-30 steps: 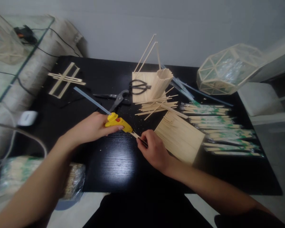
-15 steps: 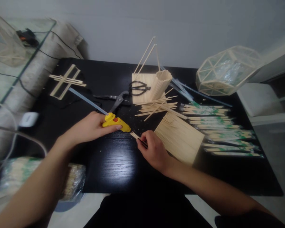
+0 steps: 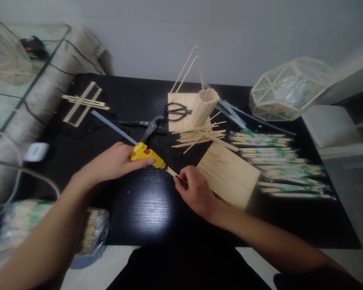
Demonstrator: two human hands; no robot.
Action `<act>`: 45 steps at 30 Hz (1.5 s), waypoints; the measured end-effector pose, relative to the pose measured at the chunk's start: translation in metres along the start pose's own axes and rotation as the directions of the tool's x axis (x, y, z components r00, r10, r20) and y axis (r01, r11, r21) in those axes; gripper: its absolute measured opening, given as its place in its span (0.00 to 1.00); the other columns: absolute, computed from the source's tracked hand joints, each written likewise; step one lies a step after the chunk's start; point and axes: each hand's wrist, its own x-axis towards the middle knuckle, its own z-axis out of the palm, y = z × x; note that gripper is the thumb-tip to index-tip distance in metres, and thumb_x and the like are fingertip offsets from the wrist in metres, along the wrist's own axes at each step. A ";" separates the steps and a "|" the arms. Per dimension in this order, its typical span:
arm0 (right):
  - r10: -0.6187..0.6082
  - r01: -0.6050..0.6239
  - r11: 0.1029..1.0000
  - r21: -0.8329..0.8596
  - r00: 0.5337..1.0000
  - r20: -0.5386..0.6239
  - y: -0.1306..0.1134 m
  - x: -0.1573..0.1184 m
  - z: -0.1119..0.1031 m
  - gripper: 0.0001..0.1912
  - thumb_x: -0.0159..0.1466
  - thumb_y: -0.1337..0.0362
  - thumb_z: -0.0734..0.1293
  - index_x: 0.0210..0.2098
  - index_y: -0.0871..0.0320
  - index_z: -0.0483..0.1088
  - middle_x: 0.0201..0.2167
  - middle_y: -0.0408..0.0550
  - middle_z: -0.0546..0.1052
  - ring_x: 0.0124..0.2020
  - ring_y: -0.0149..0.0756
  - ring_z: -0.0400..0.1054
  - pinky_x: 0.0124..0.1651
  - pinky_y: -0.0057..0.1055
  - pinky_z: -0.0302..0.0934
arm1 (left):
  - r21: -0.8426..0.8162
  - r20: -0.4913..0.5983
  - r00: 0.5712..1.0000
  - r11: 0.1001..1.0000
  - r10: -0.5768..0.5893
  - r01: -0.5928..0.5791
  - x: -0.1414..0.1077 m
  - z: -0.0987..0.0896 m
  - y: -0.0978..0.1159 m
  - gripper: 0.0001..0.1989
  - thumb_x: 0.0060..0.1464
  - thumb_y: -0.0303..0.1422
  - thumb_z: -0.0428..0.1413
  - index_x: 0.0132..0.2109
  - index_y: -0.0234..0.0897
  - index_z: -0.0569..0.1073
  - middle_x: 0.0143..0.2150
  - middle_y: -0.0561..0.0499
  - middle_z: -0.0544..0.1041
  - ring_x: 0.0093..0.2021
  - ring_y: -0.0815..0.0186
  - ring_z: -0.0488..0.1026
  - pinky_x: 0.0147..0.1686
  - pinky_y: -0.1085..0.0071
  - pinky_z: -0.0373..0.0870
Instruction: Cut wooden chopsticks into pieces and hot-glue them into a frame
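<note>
My left hand [image 3: 116, 161] is wrapped round a yellow hot glue gun [image 3: 147, 155]. A long translucent glue stick [image 3: 113, 127] runs out of its back end. The gun's nozzle points at the tips of short wooden sticks [image 3: 171, 171], pinched in my right hand [image 3: 195, 189]. Nozzle and sticks are very close; I cannot tell whether they touch. Something dark shows along the sticks by my fingers, too small to make out. Beside my right hand lies a flat wooden stick panel [image 3: 232, 177]. Past the gun are dark pliers [image 3: 153, 127].
Loose sticks [image 3: 199, 137] lie before a stick cup [image 3: 205, 106] on a square panel, with black-handled scissors [image 3: 178, 112] there. Wrapped chopsticks [image 3: 284, 171] and a geometric frame [image 3: 290, 90] are on the right. A crossed stick frame [image 3: 84, 104] sits back left.
The back end of the glue stick has shifted slightly to the right, and the glue gun has moved a touch. My right hand and the sticks look the same.
</note>
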 end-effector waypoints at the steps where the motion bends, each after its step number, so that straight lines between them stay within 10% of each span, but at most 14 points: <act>1: -0.004 0.004 1.000 0.001 1.000 0.002 0.000 0.000 0.000 0.10 0.69 0.73 0.65 0.36 0.52 0.60 0.31 0.44 0.71 0.31 0.36 0.66 0.36 0.34 0.64 | 0.007 0.000 1.000 1.000 0.006 -0.006 0.000 0.000 -0.001 0.33 0.63 0.58 0.52 0.21 0.38 0.68 0.17 0.54 0.63 0.19 0.71 0.60 0.22 0.71 0.53; 45: -0.041 0.041 0.999 0.005 0.999 -0.018 -0.001 0.001 -0.001 0.12 0.70 0.73 0.65 0.37 0.52 0.59 0.30 0.43 0.69 0.31 0.36 0.66 0.35 0.32 0.63 | -0.160 -0.021 0.999 0.986 -0.041 0.037 -0.002 -0.002 -0.007 0.29 0.61 0.56 0.57 0.24 0.36 0.71 0.19 0.55 0.66 0.20 0.71 0.61 0.19 0.73 0.53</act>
